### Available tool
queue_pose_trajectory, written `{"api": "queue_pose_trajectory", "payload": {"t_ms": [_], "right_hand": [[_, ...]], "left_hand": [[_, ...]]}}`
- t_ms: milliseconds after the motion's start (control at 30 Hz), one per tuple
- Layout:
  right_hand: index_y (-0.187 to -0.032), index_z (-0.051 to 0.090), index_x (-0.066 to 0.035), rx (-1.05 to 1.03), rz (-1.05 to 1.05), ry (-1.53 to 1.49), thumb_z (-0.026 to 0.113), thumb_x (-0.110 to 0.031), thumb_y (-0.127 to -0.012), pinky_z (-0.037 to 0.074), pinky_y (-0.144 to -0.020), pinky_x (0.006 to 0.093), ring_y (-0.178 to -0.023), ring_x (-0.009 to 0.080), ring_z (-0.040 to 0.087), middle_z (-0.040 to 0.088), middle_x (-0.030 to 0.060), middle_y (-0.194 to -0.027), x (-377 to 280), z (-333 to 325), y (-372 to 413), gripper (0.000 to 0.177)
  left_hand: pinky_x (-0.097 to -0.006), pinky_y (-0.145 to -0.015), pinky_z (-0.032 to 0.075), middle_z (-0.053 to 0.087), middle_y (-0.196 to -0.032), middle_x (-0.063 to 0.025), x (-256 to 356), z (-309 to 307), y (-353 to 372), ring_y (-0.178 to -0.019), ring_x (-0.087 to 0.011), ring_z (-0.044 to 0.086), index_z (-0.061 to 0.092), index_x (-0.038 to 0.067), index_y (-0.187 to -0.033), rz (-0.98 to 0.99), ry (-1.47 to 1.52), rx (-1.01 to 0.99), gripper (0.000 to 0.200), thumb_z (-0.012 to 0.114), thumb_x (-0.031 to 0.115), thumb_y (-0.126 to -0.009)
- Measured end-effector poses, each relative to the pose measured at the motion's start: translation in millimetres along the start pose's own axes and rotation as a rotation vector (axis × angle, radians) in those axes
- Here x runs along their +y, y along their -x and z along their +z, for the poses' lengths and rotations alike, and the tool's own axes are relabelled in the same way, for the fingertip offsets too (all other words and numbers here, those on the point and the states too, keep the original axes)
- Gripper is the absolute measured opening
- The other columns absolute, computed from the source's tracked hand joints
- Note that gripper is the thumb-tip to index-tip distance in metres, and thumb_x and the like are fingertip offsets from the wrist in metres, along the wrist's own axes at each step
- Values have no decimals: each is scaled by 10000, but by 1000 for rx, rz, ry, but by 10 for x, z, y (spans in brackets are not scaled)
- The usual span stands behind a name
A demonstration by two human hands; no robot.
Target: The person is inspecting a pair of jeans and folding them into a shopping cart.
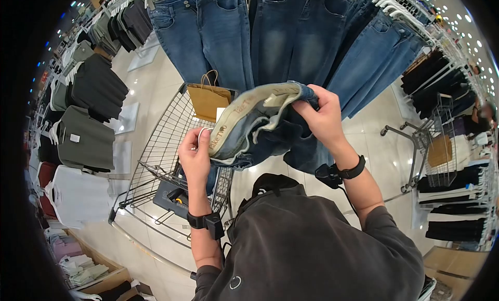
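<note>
A pair of blue jeans (280,132) is stretched between my two hands, its pale inner waistband with printed lettering turned up toward me. My left hand (195,154) pinches the waistband's left end, with a white tag or string at the fingertips. On the other end, my right hand (323,119) grips the waistband, thumb on the inside. The legs hang down behind and below, partly hidden. Black devices are strapped to both wrists. Just past the jeans, a brown paper bag (208,100) stands in a shopping cart (161,139).
Hanging jeans (202,35) line the rack ahead. Dark shirts (86,137) and a white shirt (80,194) hang at left. Another cart (439,145) stands at right near a person. Folded clothes (80,267) fill a wooden bin at lower left.
</note>
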State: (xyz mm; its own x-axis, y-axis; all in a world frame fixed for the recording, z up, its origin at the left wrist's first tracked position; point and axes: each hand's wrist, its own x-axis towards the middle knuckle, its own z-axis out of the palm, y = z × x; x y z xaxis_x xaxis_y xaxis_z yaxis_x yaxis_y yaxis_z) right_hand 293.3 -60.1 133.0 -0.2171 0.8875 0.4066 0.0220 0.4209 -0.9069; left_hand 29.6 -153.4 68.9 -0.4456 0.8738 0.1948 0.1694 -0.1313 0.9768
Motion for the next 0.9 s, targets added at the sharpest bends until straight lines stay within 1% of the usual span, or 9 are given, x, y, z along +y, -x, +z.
{"api": "queue_pose_trajectory", "payload": {"t_ms": [67,167,200,367,467,500,633,700,900], "right_hand": [[-851,648,15,-29,-19,21,669,-42,-791,418,-592,209,-667,28,514,624,-7,-713,-114,-84,-17,86],[-877,633,15,-41,-59,14,673,-32,-786,420,-603,193,-683,23,515,619,-23,-743,-233,-173,-46,110],[-875,633,15,-35,-61,6,672,-28,-786,422,-607,191,-685,22,517,618,-24,-742,-276,-189,-56,106],[-871,632,17,-54,-80,-18,660,2,-781,434,-637,188,-718,28,534,624,-16,-777,-466,-308,-105,95],[-873,626,14,-74,-83,-64,670,5,-765,432,-654,188,-739,34,538,621,-10,-793,-531,-378,-101,117],[-872,624,13,-77,-94,-50,678,3,-759,432,-656,188,-740,35,539,620,-11,-792,-542,-411,-90,125],[-967,652,15,-110,-131,0,721,0,-724,445,-678,193,-767,40,565,650,12,-838,-615,-558,-80,253],[-1021,668,13,-48,-213,115,733,12,-705,458,-704,207,-794,58,591,672,32,-859,-633,-573,-67,323],[-886,648,36,93,-343,248,723,-20,-740,424,-644,238,-711,143,552,615,64,-802,-353,-834,36,174]], "left_hand": [[-216,-706,429,638,-866,-28,-117,-83,27,-778,-65,548,621,-18,-1014,-58,17,11,216,620,177,-920],[-270,-836,445,635,-1035,-88,-89,1,169,-950,-128,573,538,-5,-1191,57,57,-31,400,660,221,-884],[-327,-945,420,590,-1186,-141,-89,10,205,-1095,-200,553,399,18,-1338,33,101,-141,653,724,239,-816],[-335,-926,447,605,-1168,-166,104,316,344,-1064,-247,589,332,38,-1378,119,-95,-234,786,770,79,-727],[-311,-885,459,641,-1078,-138,-69,404,310,-989,-222,615,435,9,-1297,0,-242,-190,662,762,34,-722],[-277,-838,458,663,-980,-80,-177,415,245,-912,-166,616,557,-16,-1140,-10,-219,-154,439,752,42,-751],[-239,-790,442,647,-918,-22,-260,376,160,-866,-95,568,616,0,-984,-24,161,11,196,711,49,-819],[-221,-764,431,625,-904,-11,-167,317,120,-834,-81,547,594,11,-974,4,255,70,175,699,53,-840],[-195,-734,413,588,-865,18,132,153,10,-797,-49,518,569,22,-992,159,188,145,193,696,48,-848]]}}
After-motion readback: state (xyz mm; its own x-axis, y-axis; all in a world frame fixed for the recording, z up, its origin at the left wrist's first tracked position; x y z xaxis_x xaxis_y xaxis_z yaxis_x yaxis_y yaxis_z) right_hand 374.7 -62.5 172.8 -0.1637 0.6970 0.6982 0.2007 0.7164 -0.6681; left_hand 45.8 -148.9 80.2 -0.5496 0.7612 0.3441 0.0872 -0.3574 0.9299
